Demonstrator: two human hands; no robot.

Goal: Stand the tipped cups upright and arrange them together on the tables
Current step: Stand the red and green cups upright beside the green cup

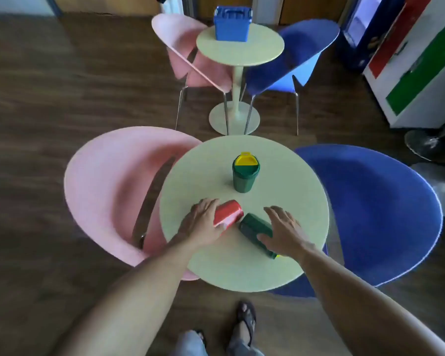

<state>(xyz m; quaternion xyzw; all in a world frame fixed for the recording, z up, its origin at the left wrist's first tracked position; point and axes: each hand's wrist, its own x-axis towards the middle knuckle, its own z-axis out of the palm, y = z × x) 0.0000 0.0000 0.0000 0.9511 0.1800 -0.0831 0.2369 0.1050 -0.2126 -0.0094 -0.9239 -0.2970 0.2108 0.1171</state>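
Observation:
On the near round table [288, 176] a green cup with a yellow lid [244, 173] stands upright toward the far side. A red cup [230, 214] lies on its side, and my left hand [203, 224] curls around its left end. Beside it a dark green cup [254, 228] lies tipped, its lid end pointing toward me. My right hand [284, 232] rests over this cup with fingers spread, touching its right side; a firm grip does not show.
A pink chair [108, 191] stands left of the near table and a blue chair [380, 211] right of it. Beyond, a second round table [242, 55] carries a blue box [232, 23], with a pink and a blue chair around it. My feet are below the table edge.

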